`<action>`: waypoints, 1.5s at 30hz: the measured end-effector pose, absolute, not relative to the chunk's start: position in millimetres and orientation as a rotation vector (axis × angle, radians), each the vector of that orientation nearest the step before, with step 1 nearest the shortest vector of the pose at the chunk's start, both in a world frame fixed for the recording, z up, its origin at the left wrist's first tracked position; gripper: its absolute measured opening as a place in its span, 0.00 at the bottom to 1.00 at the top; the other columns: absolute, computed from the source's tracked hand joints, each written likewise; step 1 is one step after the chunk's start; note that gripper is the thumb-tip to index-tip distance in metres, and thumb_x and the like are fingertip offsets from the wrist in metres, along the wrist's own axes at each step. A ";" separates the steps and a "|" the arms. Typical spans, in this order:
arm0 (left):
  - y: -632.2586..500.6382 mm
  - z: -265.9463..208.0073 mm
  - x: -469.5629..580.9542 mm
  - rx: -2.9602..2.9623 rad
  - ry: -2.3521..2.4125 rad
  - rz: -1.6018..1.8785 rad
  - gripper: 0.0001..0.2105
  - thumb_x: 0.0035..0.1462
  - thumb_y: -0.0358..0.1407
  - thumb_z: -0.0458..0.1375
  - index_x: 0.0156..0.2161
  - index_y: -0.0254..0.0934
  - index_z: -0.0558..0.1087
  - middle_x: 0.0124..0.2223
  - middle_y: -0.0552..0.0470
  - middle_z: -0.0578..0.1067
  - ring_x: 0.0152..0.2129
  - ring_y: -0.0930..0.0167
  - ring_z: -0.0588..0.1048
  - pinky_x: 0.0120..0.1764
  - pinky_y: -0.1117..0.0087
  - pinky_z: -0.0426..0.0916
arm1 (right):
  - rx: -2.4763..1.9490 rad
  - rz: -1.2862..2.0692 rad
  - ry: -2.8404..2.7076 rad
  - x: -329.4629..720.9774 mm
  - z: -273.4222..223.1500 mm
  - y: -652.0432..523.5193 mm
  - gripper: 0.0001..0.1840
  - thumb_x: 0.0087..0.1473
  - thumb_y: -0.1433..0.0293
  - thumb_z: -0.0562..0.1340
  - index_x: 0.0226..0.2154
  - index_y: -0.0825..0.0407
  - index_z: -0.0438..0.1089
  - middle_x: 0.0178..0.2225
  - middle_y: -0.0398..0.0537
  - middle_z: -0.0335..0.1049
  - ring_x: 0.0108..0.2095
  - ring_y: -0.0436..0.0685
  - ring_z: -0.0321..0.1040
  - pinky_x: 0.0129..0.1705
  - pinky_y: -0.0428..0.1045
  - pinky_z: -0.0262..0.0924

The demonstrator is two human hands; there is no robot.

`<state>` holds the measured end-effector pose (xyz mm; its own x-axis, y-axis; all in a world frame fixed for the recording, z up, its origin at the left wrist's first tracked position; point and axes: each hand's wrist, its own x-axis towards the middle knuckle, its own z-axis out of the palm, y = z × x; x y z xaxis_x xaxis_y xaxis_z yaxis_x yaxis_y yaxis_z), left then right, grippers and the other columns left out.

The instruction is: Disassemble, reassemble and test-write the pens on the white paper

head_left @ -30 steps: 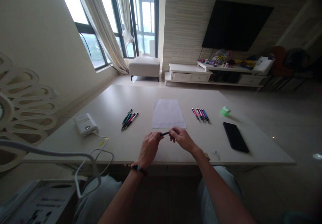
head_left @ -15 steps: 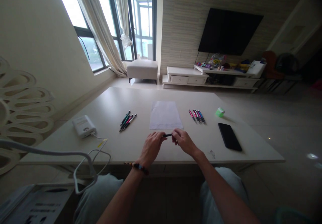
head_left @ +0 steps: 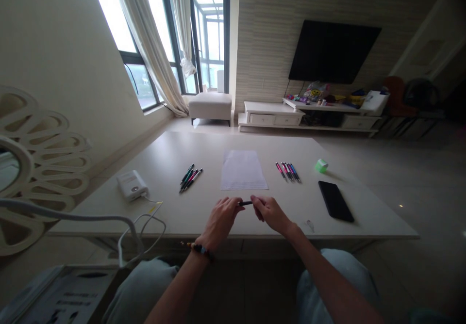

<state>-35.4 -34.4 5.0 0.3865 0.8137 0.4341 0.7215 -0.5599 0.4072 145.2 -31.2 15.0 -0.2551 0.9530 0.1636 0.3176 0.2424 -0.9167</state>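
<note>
Both of my hands meet over the near part of the white table, with a dark pen (head_left: 245, 203) stretched between them. My left hand (head_left: 223, 216) is closed on the pen's left end, and my right hand (head_left: 270, 212) pinches its right end. The fingers cover both tips. Just beyond the hands lies a sheet of white paper (head_left: 243, 170). A small heap of pens (head_left: 190, 178) rests to the paper's left. On its right, several more pens (head_left: 288, 171) lie side by side, red, dark and blue.
The white table (head_left: 204, 147) also bears a white power bank (head_left: 132, 186) with a cable (head_left: 164, 222) at left. At right are a black phone (head_left: 335, 201), a green and white small item (head_left: 321, 165) and a small clear piece (head_left: 309, 225) near the front edge.
The camera view has shifted a little, so the whole scene sits slightly lower and to the right. Both hands still hold the pen between them, with little change in grip.
</note>
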 end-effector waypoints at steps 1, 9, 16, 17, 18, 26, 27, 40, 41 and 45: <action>-34.5 6.5 -35.2 2.489 1.379 0.911 0.06 0.59 0.35 0.55 0.41 0.39 0.68 0.37 0.51 0.76 0.35 0.68 0.72 0.39 0.67 0.65 | -1.202 1.019 -1.738 145.2 15.9 -31.6 0.29 0.58 0.53 0.49 0.14 0.52 0.59 0.11 0.39 0.57 0.15 0.48 0.56 0.21 0.44 0.52; -28.7 27.3 -26.3 2.578 1.351 0.975 0.08 0.59 0.34 0.54 0.44 0.38 0.69 0.36 0.51 0.76 0.35 0.69 0.72 0.38 0.68 0.66 | -1.151 1.031 -1.611 146.6 21.4 -26.2 0.26 0.56 0.53 0.53 0.15 0.52 0.57 0.12 0.39 0.55 0.15 0.46 0.51 0.20 0.44 0.48; 0.3 29.8 -11.7 2.348 1.314 1.029 0.08 0.60 0.34 0.51 0.41 0.38 0.71 0.33 0.49 0.76 0.34 0.68 0.73 0.39 0.65 0.66 | -1.178 1.532 -1.304 158.5 27.3 2.4 0.25 0.52 0.49 0.54 0.19 0.52 0.60 0.10 0.34 0.49 0.10 0.45 0.43 0.13 0.43 0.38; 8.4 28.7 -9.4 2.088 1.319 1.090 0.08 0.60 0.36 0.51 0.38 0.36 0.71 0.32 0.49 0.76 0.32 0.68 0.73 0.38 0.65 0.66 | -1.179 1.401 -1.399 161.1 28.8 4.8 0.22 0.52 0.50 0.55 0.24 0.53 0.65 0.12 0.36 0.54 0.12 0.46 0.48 0.14 0.43 0.43; 16.5 27.3 -6.8 1.794 1.273 1.149 0.09 0.60 0.38 0.50 0.37 0.35 0.70 0.31 0.48 0.77 0.32 0.68 0.74 0.37 0.66 0.67 | -1.171 1.226 -1.509 163.2 29.4 6.0 0.20 0.52 0.53 0.57 0.31 0.53 0.68 0.16 0.39 0.60 0.15 0.47 0.54 0.17 0.44 0.49; 40.0 9.7 39.2 0.720 0.664 1.042 0.12 0.59 0.41 0.52 0.40 0.33 0.67 0.43 0.40 0.76 0.37 0.68 0.76 0.44 0.64 0.67 | -1.037 0.621 -1.670 169.9 18.0 14.4 0.11 0.51 0.64 0.62 0.38 0.49 0.73 0.25 0.44 0.69 0.23 0.50 0.61 0.29 0.47 0.59; 38.2 7.7 46.0 0.783 0.693 1.028 0.14 0.61 0.43 0.49 0.42 0.32 0.67 0.43 0.39 0.76 0.37 0.67 0.76 0.44 0.63 0.67 | -1.072 0.640 -1.541 175.2 20.2 22.3 0.11 0.51 0.63 0.63 0.37 0.50 0.73 0.22 0.42 0.67 0.21 0.49 0.59 0.26 0.46 0.57; 13.9 -43.5 78.0 2.724 1.466 0.438 0.27 0.60 0.41 0.49 0.62 0.33 0.52 0.64 0.39 0.54 0.62 0.58 0.49 0.59 0.50 0.48 | -0.562 1.634 -0.247 246.6 12.1 109.2 0.23 0.59 0.56 0.47 0.19 0.51 0.56 0.13 0.35 0.46 0.13 0.46 0.45 0.15 0.43 0.48; 14.7 -44.5 80.5 2.725 1.485 0.414 0.28 0.60 0.42 0.49 0.62 0.32 0.52 0.64 0.39 0.53 0.62 0.58 0.49 0.59 0.50 0.49 | -0.527 1.633 -0.217 245.7 10.2 110.6 0.23 0.59 0.58 0.45 0.18 0.51 0.54 0.12 0.34 0.43 0.12 0.46 0.42 0.14 0.43 0.44; 15.6 -44.1 89.5 2.656 1.565 0.286 0.31 0.58 0.46 0.51 0.61 0.29 0.54 0.63 0.34 0.55 0.60 0.54 0.52 0.57 0.47 0.50 | -0.486 1.548 -0.149 236.9 5.3 118.6 0.20 0.59 0.67 0.42 0.17 0.51 0.52 0.11 0.33 0.37 0.11 0.45 0.34 0.11 0.42 0.37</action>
<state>89.5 15.6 -44.1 0.4721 0.8710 0.1356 0.8627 -0.4882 0.1321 236.9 118.6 5.3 0.0355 0.9773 -0.2090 -0.9196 -0.0499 -0.3897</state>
